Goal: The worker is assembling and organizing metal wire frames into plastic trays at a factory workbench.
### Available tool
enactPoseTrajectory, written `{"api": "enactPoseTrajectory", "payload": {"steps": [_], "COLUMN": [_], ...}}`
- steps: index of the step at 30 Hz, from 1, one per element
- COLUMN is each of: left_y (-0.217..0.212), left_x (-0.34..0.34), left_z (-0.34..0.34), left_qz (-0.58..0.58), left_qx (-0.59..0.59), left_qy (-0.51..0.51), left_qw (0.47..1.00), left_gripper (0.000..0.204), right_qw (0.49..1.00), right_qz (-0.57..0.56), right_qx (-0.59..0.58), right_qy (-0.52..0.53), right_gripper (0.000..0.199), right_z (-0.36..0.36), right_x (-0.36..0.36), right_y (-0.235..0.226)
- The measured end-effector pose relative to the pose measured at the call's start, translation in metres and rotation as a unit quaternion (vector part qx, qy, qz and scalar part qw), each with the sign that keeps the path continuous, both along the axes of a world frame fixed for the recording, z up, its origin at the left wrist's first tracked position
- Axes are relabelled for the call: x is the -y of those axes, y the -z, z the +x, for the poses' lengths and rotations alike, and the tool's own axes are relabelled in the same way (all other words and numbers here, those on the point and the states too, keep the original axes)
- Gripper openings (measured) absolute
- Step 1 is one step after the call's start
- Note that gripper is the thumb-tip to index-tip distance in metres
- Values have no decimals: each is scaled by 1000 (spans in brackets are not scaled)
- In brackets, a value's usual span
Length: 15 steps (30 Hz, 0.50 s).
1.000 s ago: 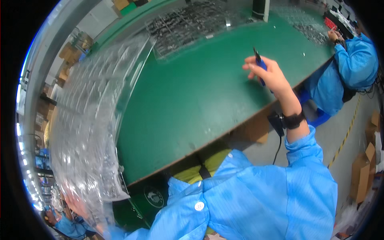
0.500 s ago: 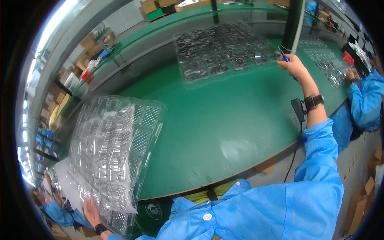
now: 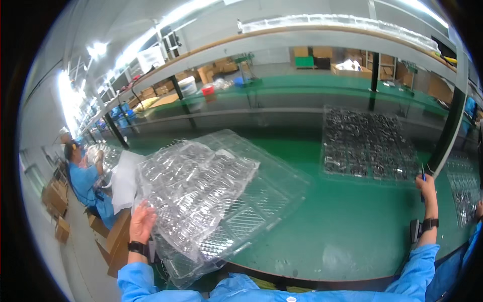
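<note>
My left hand (image 3: 143,221) is at the left edge of a stack of clear plastic trays (image 3: 261,221), fingers apart and resting against the edge. On the trays lies a crinkled, shiny clear plastic sheet (image 3: 201,186). The stack sits askew, and its near corner overhangs the table's front edge. Far to the right, my right hand (image 3: 426,187) is closed around a slim blue-handled tool (image 3: 423,175) with a thin pointed tip. Beyond that hand is a compartmented clear tray (image 3: 370,146) full of small dark parts.
A green table (image 3: 327,241) stretches in front of me. A shelf frame (image 3: 322,32) crosses above it, with a dark post (image 3: 447,133) near my right hand. Another parts tray (image 3: 465,191) lies at far right. At left, a person (image 3: 90,181) sits near cardboard boxes (image 3: 116,241).
My view has swung left and up, so the things appear further right. The tray stack looks turned, its far side swung rightward. My right hand keeps the blue-handled tool.
</note>
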<state>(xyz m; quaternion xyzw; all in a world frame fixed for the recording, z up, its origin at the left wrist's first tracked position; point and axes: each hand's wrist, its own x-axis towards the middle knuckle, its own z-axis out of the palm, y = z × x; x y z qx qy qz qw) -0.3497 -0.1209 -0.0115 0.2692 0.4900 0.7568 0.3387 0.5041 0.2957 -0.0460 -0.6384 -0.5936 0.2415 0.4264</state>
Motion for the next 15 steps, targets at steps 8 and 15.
{"api": "enactPoseTrajectory", "payload": {"steps": [8, 15], "left_y": [-19, -54], "left_x": [-54, -56], "left_z": [52, 30], "left_qz": [-168, -316], "left_qx": [-38, -210], "left_qy": [84, -1], "left_qw": [981, 925], "left_gripper": [54, 49], "right_qw": [999, 999], "right_qz": [-27, 15], "right_qx": [-23, 0], "right_qy": [38, 33], "right_gripper": [13, 16], "right_z": [-26, -32], "right_x": [26, 63], "right_y": [-22, -69]}}
